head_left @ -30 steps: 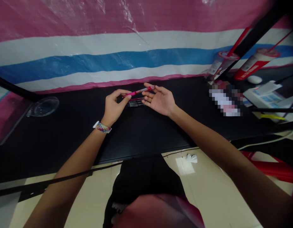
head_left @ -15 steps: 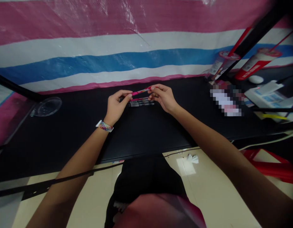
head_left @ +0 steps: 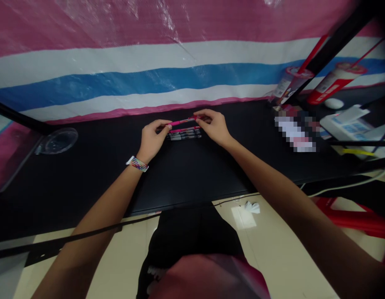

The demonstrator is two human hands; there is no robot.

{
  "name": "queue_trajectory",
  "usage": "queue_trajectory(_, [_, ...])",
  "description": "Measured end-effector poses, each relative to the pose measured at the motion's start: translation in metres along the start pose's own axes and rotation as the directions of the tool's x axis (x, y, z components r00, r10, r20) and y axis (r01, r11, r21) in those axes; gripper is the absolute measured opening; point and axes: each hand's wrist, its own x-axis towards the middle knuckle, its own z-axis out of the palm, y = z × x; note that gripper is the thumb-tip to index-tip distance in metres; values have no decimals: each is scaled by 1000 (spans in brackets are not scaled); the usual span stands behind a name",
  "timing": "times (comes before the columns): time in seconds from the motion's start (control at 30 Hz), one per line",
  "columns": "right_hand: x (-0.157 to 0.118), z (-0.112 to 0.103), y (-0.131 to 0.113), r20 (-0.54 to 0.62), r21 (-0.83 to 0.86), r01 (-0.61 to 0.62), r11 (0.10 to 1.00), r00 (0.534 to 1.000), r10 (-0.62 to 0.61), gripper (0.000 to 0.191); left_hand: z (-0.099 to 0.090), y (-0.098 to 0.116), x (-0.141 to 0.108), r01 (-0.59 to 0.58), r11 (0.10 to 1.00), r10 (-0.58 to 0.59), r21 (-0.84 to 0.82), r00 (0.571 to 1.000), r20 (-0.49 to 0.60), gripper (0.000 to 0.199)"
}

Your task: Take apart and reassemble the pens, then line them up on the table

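A pink pen (head_left: 181, 122) is stretched between my two hands, just beyond a row of other pens. My left hand (head_left: 154, 136) pinches its left end between thumb and fingers. At the other end, the thumb and fingertips of my right hand (head_left: 213, 126) close on the pen. Several pens (head_left: 184, 133) lie side by side on the black table (head_left: 180, 174), nearer to me: a pink one at the far side, then clear and dark ones. A patterned band circles my left wrist.
A clear round plastic lid (head_left: 60, 140) lies at the left. On the right stand a cup with a red straw (head_left: 289, 85) and a red-and-white cup (head_left: 336, 83), beside a white mouse (head_left: 334, 103) and a white box (head_left: 351, 124). A red stool (head_left: 351, 216) is below.
My right fingers have shifted slightly on the pen's right end, and its tilt looks a little flatter. Both hands stay over the same spot; the view moved slightly.
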Motion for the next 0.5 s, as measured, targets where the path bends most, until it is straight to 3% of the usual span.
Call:
queue_trajectory(0.2, [-1,-1,3,57,-262,90,961,995,-78,27,0,-4,3,36,999,-35,7,999,-27,10])
queue_trajectory(0.5, [0,-4,8,139,-315,132,940,986,-92,25,-4,-7,3,0,990,4,144,1000,-27,13])
